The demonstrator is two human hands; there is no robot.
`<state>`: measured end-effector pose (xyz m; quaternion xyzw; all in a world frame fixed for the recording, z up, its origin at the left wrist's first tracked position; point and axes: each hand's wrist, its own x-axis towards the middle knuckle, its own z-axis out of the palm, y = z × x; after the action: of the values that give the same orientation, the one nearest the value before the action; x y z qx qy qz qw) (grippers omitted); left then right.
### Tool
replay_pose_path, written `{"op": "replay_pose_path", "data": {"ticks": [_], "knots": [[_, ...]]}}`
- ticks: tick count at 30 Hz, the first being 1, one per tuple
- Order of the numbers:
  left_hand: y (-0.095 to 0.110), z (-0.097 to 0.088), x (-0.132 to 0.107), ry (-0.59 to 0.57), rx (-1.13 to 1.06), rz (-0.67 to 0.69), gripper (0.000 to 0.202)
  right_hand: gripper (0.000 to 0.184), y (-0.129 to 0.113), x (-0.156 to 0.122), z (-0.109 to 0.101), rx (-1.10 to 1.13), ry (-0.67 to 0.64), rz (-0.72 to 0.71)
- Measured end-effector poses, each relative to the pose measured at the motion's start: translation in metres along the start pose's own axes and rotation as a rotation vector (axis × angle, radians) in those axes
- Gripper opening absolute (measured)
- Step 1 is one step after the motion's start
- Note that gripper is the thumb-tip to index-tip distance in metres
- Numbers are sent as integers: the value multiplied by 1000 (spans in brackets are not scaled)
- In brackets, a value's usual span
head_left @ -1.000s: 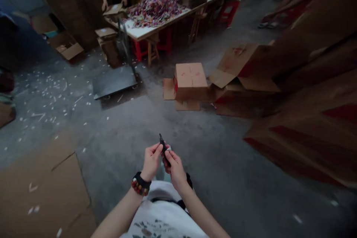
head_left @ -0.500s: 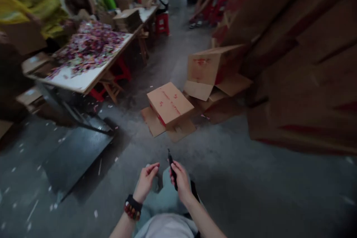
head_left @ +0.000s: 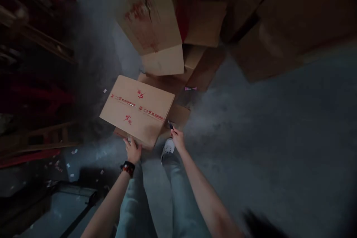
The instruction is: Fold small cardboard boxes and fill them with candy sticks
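Note:
A closed cardboard box (head_left: 138, 109) with red print lies on the floor in front of my feet. My left hand (head_left: 133, 150), a beaded bracelet on its wrist, rests on the box's near edge with the fingers curled against it. My right hand (head_left: 177, 138) is closed round a small dark knife-like tool (head_left: 170, 124), whose tip sits at the box's near right corner. My white shoe (head_left: 167, 147) shows between the two hands.
More cardboard boxes (head_left: 156, 22) are piled behind and to the right, some open with flaps out. A small pink scrap (head_left: 190, 88) lies on the grey concrete floor. Wooden and red stool legs (head_left: 41, 145) stand at the left. A dark flat platform (head_left: 64, 208) lies at lower left.
I have moved up to the printed box and now look down on it. My left hand went from free in the air to the box's edge; my right hand brought the tool to its corner.

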<state>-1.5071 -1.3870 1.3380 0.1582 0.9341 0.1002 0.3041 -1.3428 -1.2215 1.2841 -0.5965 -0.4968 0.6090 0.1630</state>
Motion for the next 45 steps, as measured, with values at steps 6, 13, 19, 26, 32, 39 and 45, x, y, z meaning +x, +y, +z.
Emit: {"op": "replay_pose_path", "data": {"ticks": [6, 13, 19, 26, 32, 39, 45], "knots": [[18, 38, 133, 154, 249, -77, 89, 46, 52, 50, 31, -90, 96, 69], [22, 47, 140, 54, 305, -92, 90, 42, 29, 42, 21, -501, 68, 54], [28, 52, 142, 62, 380, -125, 91, 41, 44, 21, 18, -639, -82, -29], [27, 56, 138, 63, 412, -158, 89, 41, 56, -29, 15, -741, -399, 74], [42, -2, 165, -29, 212, -200, 88, 69, 66, -57, -26, -789, -147, 63], [9, -107, 294, 155, 69, -234, 61, 60, -82, 83, 102, -928, -424, -292], [-11, -98, 322, 39, 8, -132, 53, 43, -200, 191, 317, -1453, -677, -763]]}}
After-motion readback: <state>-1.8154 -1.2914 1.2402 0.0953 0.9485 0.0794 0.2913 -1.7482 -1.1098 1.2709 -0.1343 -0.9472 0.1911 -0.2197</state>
